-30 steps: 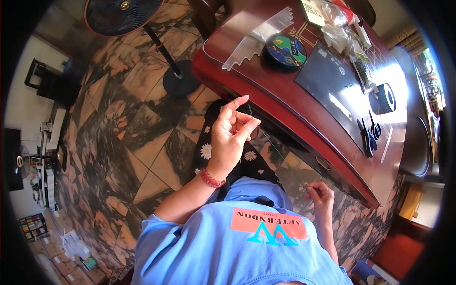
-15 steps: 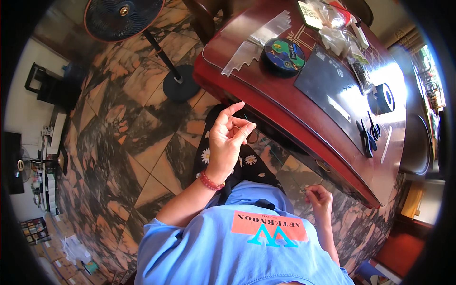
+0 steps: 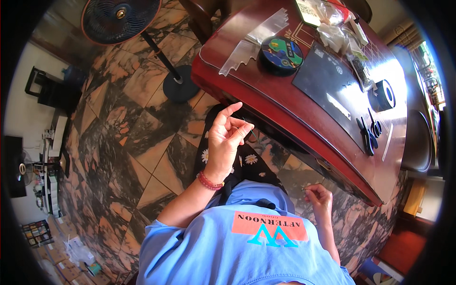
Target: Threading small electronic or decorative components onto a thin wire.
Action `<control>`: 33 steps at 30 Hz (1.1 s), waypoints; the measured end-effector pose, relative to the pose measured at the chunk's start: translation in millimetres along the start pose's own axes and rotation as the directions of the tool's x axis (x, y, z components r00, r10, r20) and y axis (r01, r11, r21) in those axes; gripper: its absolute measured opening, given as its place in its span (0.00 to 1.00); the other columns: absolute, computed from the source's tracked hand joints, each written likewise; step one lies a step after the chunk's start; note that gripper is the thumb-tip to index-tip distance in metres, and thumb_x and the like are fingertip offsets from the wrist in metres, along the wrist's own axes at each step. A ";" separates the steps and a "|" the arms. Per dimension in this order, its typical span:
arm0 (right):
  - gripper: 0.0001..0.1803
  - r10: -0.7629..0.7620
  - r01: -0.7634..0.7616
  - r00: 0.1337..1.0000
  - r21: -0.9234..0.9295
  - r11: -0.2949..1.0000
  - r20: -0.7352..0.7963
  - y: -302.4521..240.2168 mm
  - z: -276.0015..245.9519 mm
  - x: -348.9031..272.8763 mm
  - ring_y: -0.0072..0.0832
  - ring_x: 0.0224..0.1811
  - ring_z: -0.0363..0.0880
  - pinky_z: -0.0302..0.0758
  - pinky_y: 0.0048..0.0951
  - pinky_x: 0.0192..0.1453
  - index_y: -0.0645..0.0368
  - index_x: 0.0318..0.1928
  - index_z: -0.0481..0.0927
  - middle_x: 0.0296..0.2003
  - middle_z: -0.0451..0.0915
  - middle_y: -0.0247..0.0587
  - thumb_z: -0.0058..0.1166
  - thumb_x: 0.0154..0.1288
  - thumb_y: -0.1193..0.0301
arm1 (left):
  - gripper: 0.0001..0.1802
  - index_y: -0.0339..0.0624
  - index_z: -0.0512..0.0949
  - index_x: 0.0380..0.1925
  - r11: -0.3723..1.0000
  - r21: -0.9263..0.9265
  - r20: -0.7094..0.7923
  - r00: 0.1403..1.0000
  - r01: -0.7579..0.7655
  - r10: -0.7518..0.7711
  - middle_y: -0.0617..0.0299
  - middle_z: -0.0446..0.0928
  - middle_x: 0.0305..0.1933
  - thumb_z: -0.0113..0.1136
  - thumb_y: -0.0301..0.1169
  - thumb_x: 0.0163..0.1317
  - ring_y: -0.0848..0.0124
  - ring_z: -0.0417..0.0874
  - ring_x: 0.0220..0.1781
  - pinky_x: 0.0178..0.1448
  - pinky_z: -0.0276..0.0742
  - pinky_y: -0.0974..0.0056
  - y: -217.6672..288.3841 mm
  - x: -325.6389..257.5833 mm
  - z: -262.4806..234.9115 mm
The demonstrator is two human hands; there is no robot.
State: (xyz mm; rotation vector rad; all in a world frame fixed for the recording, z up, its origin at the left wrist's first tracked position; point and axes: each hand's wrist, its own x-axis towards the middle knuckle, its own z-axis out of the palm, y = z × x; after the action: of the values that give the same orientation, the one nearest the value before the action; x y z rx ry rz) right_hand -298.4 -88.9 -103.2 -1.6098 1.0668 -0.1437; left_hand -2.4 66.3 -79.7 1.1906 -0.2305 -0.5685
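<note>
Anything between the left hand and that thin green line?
Nothing visible. The left hand appears to pinch the thin green line directly. The red table's edge runs alongside, not visibly between them.

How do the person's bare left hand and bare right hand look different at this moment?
The bare left hand has a red beaded bracelet at its wrist; the bare right hand shows none.
The left hand's index finger reaches outward, while the right hand's fingers are curled in.
The left hand shows a thin green line at its fingertips; whatever the right hand pinches is too small to tell.
Both bring thumb and fingers together.
</note>
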 end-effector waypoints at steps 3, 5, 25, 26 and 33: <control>0.02 -0.015 0.015 1.000 -0.012 1.000 0.002 -6.2 3.3 1.0 0.18 0.28 0.81 0.78 0.21 0.34 0.67 0.38 0.83 0.28 0.82 0.35 0.59 0.65 0.81 | 0.26 0.43 0.74 0.63 0.998 0.051 0.022 0.999 -0.033 0.032 0.71 0.81 0.34 0.66 0.21 0.64 0.88 0.73 0.31 0.32 0.66 0.80 -1.5 0.5 -0.6; 0.02 -0.056 0.056 0.998 -0.046 0.997 0.008 -15.9 7.2 2.8 0.19 0.28 0.81 0.78 0.21 0.34 0.67 0.37 0.82 0.28 0.82 0.35 0.59 0.65 0.81 | 0.26 0.42 0.74 0.62 0.980 0.171 0.052 0.995 -0.098 0.090 0.70 0.80 0.34 0.67 0.20 0.63 0.88 0.73 0.30 0.34 0.68 0.80 -0.5 -0.2 -0.1; 0.04 -0.742 0.677 0.665 -0.352 0.647 -0.085 -196.4 9.1 133.1 0.22 0.31 0.83 0.79 0.25 0.38 0.65 0.39 0.85 0.32 0.82 0.40 0.61 0.64 0.80 | 0.29 0.40 0.73 0.63 0.919 0.356 0.146 0.981 -0.170 0.125 0.70 0.79 0.31 0.66 0.16 0.60 0.89 0.72 0.28 0.34 0.68 0.81 8.1 0.5 4.7; 0.05 -0.744 0.687 0.664 -0.328 0.649 -0.081 -199.6 9.4 143.7 0.23 0.31 0.83 0.79 0.25 0.38 0.65 0.40 0.85 0.31 0.82 0.41 0.61 0.64 0.80 | 0.29 0.40 0.73 0.63 0.928 0.337 0.144 0.983 -0.160 0.117 0.70 0.78 0.32 0.66 0.16 0.61 0.89 0.72 0.29 0.35 0.68 0.81 8.7 1.0 6.4; 0.06 -0.709 0.631 0.704 -0.421 0.651 -0.042 -197.7 9.7 186.8 0.30 0.30 0.85 0.79 0.29 0.36 0.63 0.41 0.87 0.32 0.82 0.43 0.59 0.66 0.80 | 0.29 0.40 0.72 0.64 0.924 0.328 0.184 0.973 -0.197 0.142 0.70 0.78 0.34 0.66 0.18 0.63 0.88 0.75 0.31 0.38 0.71 0.81 17.9 5.6 14.1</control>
State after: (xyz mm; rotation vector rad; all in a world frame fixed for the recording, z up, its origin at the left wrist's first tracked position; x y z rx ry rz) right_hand -74.9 -221.8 -22.6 -2.3462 0.5941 -0.6561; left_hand 1.2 56.5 -58.7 1.4491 -0.5830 -0.4807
